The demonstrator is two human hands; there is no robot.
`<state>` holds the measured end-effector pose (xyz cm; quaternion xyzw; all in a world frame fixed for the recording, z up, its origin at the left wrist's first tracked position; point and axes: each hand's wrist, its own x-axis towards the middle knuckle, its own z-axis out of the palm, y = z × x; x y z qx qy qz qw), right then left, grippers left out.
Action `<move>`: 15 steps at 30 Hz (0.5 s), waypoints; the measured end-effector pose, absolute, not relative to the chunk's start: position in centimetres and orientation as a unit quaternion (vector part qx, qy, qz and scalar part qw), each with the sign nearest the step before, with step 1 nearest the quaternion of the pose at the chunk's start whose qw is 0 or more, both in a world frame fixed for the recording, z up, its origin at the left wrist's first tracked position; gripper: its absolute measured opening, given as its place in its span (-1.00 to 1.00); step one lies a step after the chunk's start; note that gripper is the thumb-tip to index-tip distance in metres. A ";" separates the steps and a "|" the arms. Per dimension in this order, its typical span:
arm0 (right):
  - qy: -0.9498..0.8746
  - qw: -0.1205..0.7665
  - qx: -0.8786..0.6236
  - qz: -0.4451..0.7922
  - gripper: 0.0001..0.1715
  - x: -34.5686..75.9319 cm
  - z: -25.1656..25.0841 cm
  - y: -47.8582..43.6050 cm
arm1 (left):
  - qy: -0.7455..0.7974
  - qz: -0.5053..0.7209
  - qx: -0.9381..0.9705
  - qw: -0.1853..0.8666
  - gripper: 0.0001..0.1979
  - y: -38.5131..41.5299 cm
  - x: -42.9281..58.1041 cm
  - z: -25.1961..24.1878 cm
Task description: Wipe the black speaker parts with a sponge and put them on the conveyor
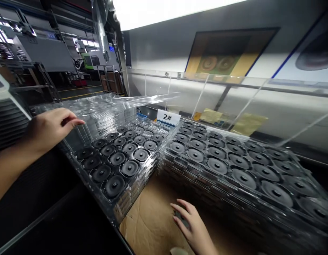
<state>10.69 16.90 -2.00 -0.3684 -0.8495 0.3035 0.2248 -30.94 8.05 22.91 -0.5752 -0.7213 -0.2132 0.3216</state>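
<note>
My left hand (50, 129) is at the left, by the near side of a tall stack of clear plastic trays (100, 118). Its fingers are curled with thumb and forefinger close together; whether anything thin is between them cannot be made out. My right hand (192, 225) is low over the brown cardboard (145, 212), fingers curved around a dark round part (182, 217), mostly hidden by the fingers. Between the hands lies a clear tray (129, 193) holding rows of black round discs (115, 186) with small centre hubs. Its far pockets hold no discs.
To the right stands another stack of clear trays (179, 161) filled with larger-looking black discs. A white "2#" sign (167, 117) stands between the stacks. Behind runs a clear plastic barrier (222, 85), with yellowish bags (247, 124) beyond. A grey louvred machine (9, 113) is far left.
</note>
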 end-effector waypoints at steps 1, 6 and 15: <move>-0.852 0.237 -0.339 0.321 -0.70 11.2 0.1 16.9 | -0.699 -0.235 -0.591 0.327 -0.47 8.1 -29.7 23.6; -0.816 0.359 -0.310 0.331 -0.50 14.2 9.1 20.4 | -0.542 -0.412 -0.709 0.183 -0.65 10.1 -22.0 25.5; -0.786 0.458 -0.414 -0.031 -0.26 26.4 18.1 28.7 | -0.329 -0.552 -0.754 -0.138 -0.72 17.1 -9.8 26.4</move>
